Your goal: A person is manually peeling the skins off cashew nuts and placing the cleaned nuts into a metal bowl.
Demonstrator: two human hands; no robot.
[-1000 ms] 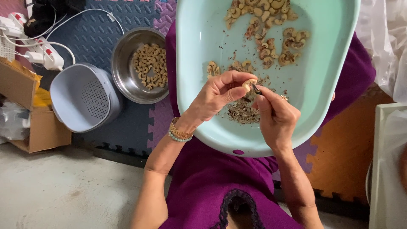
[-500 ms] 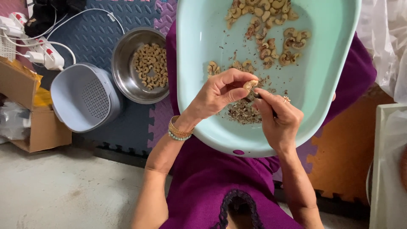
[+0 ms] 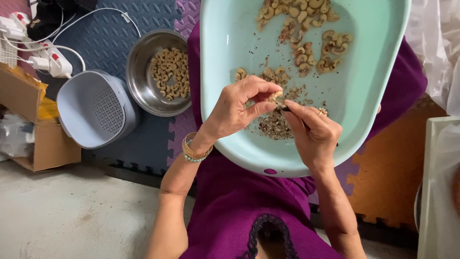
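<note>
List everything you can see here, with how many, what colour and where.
basin: one, pale turquoise, on the lap
unpeeled cashews: many, tan and brown, at the basin's far end
peel scraps: a pile, brown, mid-basin under the hands
steel bowl: one, silver, on the mat left of the basin
peeled cashews: many, pale, in the steel bowl
strainer tub: one, grey-blue, left of the steel bowl
cardboard box: one, brown, far left
power strips: white with red switches, top left; count unclear
foam mat: blue, purple and orange tiles, on the floor
bangles: gold and green, on the left wrist
ring: one, gold, on the right hand
cashew: one, pale, pinched by the left hand
left hand: holds the cashew
right hand: fingertips at the cashew
</note>
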